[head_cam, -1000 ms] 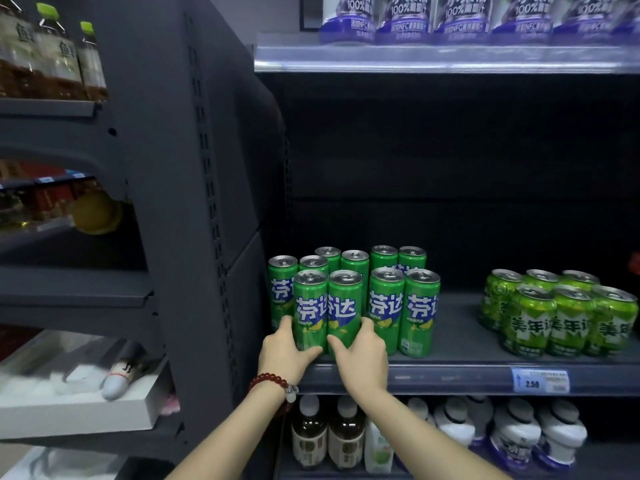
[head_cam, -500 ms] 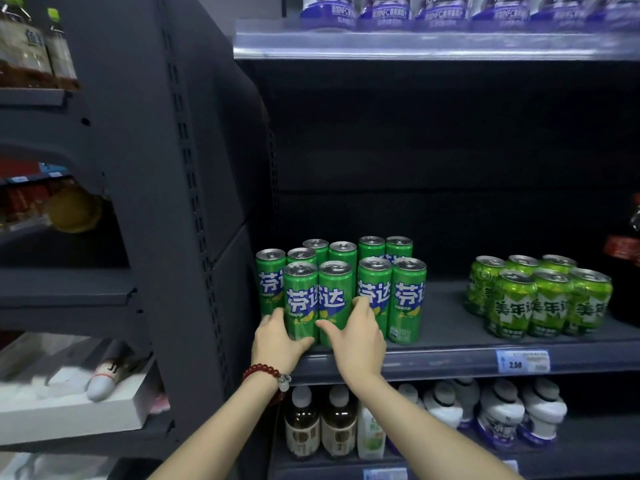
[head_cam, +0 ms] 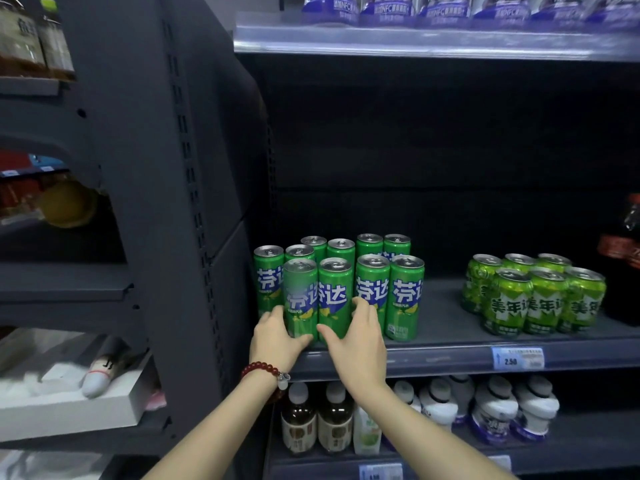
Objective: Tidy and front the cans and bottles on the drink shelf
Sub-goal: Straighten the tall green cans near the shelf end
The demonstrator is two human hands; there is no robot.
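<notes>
Several tall green slim cans (head_cam: pixel 404 299) stand in a cluster at the left end of the dark grey drink shelf (head_cam: pixel 450 355). Two of them sit at the shelf's front edge. My left hand (head_cam: pixel 277 337) grips the front left can (head_cam: pixel 300 296) low down, thumb across its base. My right hand (head_cam: pixel 360 337) grips the can beside it (head_cam: pixel 335 292), fingers wrapped round its right side. Both labels face forward. A group of shorter light green cans (head_cam: pixel 533 299) stands further right on the same shelf.
A grey upright panel (head_cam: pixel 194 202) borders the cans on the left. A dark cola bottle (head_cam: pixel 627 258) stands at the far right. Purple-labelled bottles (head_cam: pixel 443 8) line the shelf above. Brown bottles (head_cam: pixel 315 420) and white bottles (head_cam: pixel 495 410) fill the shelf below. A price tag (head_cam: pixel 517 357) hangs on the rail.
Both hands keep hold of the two front cans and have slid slightly higher on them. The head camera has shifted, so the shelf sits a little differently in view.
</notes>
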